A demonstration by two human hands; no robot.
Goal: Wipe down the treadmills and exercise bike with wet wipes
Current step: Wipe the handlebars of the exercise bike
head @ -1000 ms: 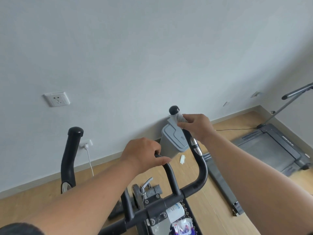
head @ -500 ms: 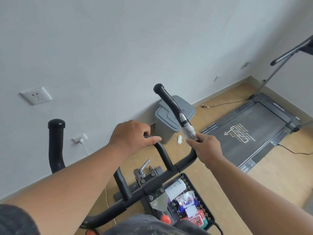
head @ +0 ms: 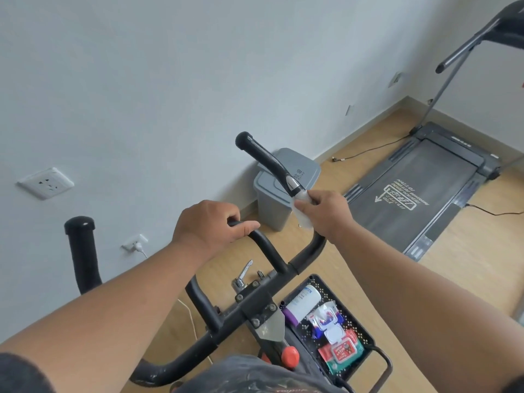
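Gripping the inner loop of the exercise bike's handlebar (head: 263,245), the left hand (head: 208,231) has its fingers curled over the black bar. The right hand (head: 326,214) pinches a white wet wipe (head: 302,214) wrapped round the right handlebar arm (head: 269,160), just below its silver band. Behind that arm a grey bin (head: 279,194) stands against the wall. A treadmill (head: 425,191) lies on the wooden floor to the right. Below the handlebar, a black mesh basket (head: 364,336) holds wipe packs (head: 340,350) and a white bottle (head: 303,303).
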